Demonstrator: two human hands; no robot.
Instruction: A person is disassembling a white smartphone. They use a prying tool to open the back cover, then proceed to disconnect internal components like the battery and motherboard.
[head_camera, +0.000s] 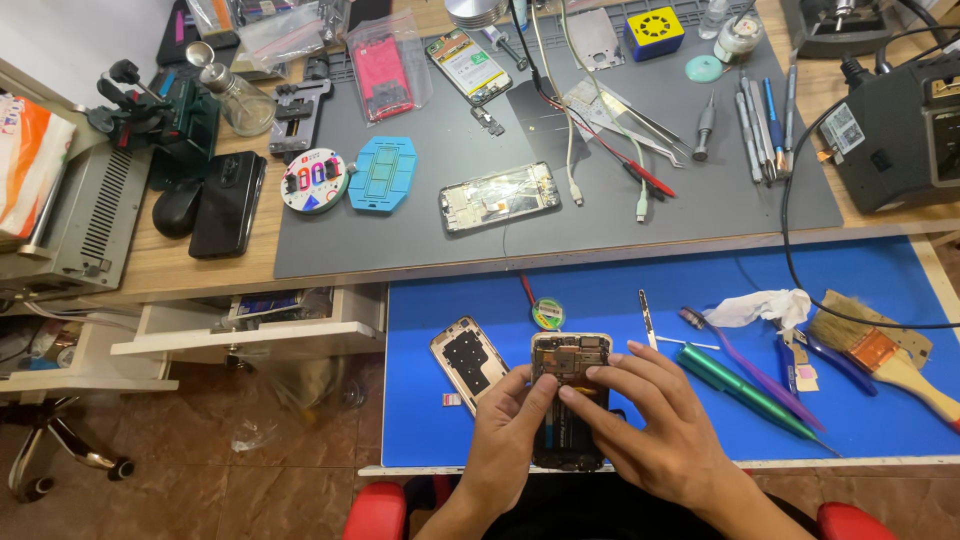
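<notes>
Hands meet over an opened phone (570, 400) that lies lengthwise on the blue mat (450, 440) at the near edge of the worktop (200, 265). The left hand (510, 425) grips the phone's left side, its thumb pressed up onto the exposed circuit board near the top. The right hand (655, 425) covers the lower right part of the phone, fingers spread and bent, fingertips resting on the board beside the left thumb; both hands are closed on the phone. Just to the left of it lies a detached back cover (468, 362), inner side up. Behind the phone sits a small round spool (547, 314), and near it a thin metal tool (648, 318). To the right, close to the right hand, a green screwdriver (745, 392) and a purple pry tool (745, 365) lie slanted on the mat, with a crumpled white cloth (765, 306) and a wooden-handled brush (885, 355) farther right. On the grey mat (700, 205) beyond, well apart from the hands, another bare phone frame (499, 197) lies among tweezers (640, 125) and cables.
</notes>
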